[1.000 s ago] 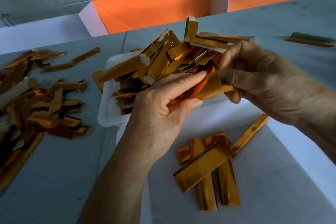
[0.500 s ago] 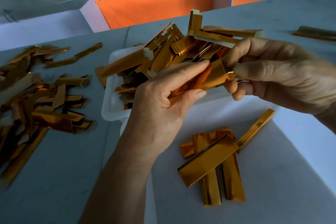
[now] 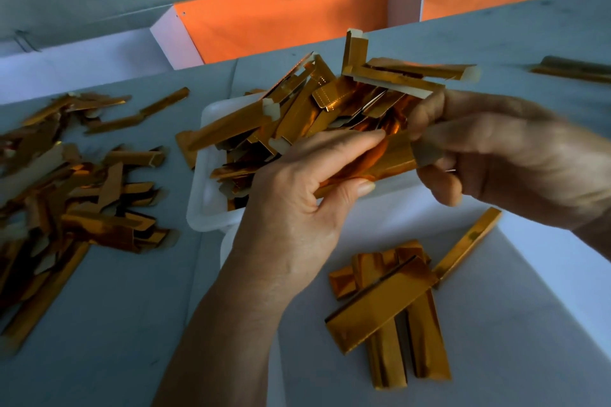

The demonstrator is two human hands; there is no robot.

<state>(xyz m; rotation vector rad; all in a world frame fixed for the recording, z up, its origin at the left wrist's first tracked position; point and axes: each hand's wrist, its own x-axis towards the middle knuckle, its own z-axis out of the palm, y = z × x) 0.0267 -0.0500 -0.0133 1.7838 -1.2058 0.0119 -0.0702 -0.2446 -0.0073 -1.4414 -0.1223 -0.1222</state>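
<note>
Head view: the gold carton [image 3: 386,162] is held over the white tray [image 3: 205,195], pinched lengthwise by the left hand [image 3: 297,208]. Its right end, open a second ago, is now covered by what appears a pale flap, pinched by the right hand [image 3: 496,158]; closing seems nearly done.

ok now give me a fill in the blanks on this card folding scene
1. The left hand and the right hand both grip one shiny ____ card sleeve.
2. The heap of unfolded foil card blanks sits in a ____ plastic tray.
3. The flat fabric panel behind the grey table is ____.
Missing words: gold; white; orange.
</note>
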